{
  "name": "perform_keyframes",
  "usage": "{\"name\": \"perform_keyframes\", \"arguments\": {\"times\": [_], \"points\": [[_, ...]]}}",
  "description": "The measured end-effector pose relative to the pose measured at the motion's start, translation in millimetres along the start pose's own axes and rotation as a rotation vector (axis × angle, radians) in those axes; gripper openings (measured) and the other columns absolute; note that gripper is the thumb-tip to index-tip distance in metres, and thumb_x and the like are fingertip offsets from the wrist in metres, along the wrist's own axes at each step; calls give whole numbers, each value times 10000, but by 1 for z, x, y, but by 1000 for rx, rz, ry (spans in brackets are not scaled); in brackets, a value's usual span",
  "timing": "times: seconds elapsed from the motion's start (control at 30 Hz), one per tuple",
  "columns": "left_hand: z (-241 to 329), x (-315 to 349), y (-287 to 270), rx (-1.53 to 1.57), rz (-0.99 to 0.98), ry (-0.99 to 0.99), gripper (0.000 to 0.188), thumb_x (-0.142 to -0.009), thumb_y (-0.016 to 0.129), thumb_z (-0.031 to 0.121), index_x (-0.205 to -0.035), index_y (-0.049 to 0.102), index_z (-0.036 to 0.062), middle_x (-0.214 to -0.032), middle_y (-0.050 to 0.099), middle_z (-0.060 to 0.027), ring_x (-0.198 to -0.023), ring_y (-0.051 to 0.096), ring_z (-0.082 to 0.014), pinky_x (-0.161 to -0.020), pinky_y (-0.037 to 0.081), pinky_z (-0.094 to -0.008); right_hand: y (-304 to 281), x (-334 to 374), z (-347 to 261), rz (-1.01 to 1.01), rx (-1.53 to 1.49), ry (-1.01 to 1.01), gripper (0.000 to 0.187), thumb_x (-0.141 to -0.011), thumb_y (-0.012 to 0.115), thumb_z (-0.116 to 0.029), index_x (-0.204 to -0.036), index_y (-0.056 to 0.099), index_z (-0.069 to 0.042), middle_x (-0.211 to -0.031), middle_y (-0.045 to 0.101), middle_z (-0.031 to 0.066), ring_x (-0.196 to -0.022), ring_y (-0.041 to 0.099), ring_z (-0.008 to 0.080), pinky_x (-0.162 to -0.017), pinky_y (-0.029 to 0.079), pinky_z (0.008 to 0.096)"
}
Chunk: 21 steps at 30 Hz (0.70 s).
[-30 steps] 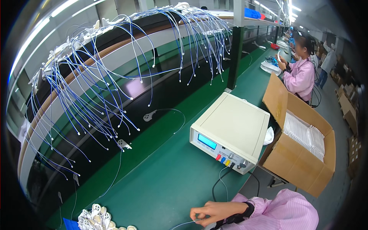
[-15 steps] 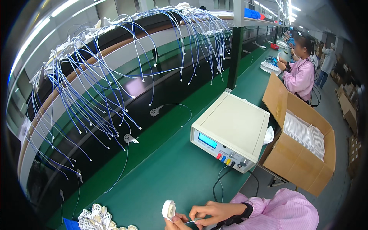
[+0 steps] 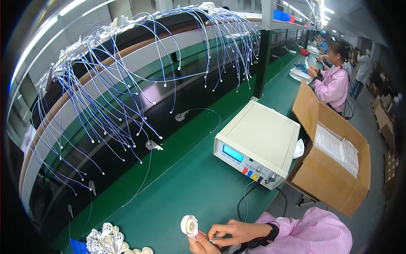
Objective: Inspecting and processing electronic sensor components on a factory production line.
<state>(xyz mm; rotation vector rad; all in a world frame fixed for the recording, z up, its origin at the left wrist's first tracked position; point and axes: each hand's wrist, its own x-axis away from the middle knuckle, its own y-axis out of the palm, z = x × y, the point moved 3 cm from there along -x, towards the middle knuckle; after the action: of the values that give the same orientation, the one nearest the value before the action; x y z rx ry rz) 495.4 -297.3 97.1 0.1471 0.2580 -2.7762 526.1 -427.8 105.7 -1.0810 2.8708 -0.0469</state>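
White plastic formed the round-headed piece (image 3: 189, 225) that the left hand (image 3: 203, 244) gripped by its lower end — raised over the smooth green counter (image 3: 182, 186). The right hand (image 3: 238, 232), fingertips closed, pinched a thin pale cable (image 3: 212, 240) just beside it — while heaped white plastic parts (image 3: 108, 241) lay leftward.

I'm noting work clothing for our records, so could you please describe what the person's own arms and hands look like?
The right arm wears a loose pink sleeve with fine pale stripes, and a black band at the wrist. The right hand and left hand are gloveless. The left sleeve is out of view.
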Motion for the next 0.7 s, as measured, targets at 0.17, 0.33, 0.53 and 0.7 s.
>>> {"name": "perform_keyframes", "arguments": {"times": [0.17,0.33,0.53,0.7], "points": [[3,-1,-1,-7,12,-44,309,-1030,426,253,-918,517,-20,-730,492,-48,-657,456,-157,-572,378,-318,-4,0,7,59,57,-46,217,-920,646,-132,-1110,620,-32,-774,686,78,-663,655,169,-649,499,273],[1,-4,-4,-71,43,-12,302,-1030,424,252,-930,518,-18,-736,488,-47,-655,451,-151,-570,370,-306,-4,-3,7,191,16,-193,245,-910,644,-110,-1148,647,-50,-717,660,73,-616,628,167,-616,491,281],[1,-5,-5,-42,61,-21,323,-1033,424,270,-931,526,-19,-745,501,-48,-659,465,-139,-573,384,-313,-6,-2,7,248,-9,-190,250,-906,652,-97,-1151,664,-49,-784,701,82,-663,657,159,-674,515,274],[3,-4,-3,-8,19,-53,311,-1032,436,253,-935,537,-24,-705,509,-47,-622,467,-130,-538,382,-304,-6,-3,8,207,50,-173,261,-895,669,-117,-1148,658,-57,-758,698,71,-622,636,157,-623,488,250]]}}
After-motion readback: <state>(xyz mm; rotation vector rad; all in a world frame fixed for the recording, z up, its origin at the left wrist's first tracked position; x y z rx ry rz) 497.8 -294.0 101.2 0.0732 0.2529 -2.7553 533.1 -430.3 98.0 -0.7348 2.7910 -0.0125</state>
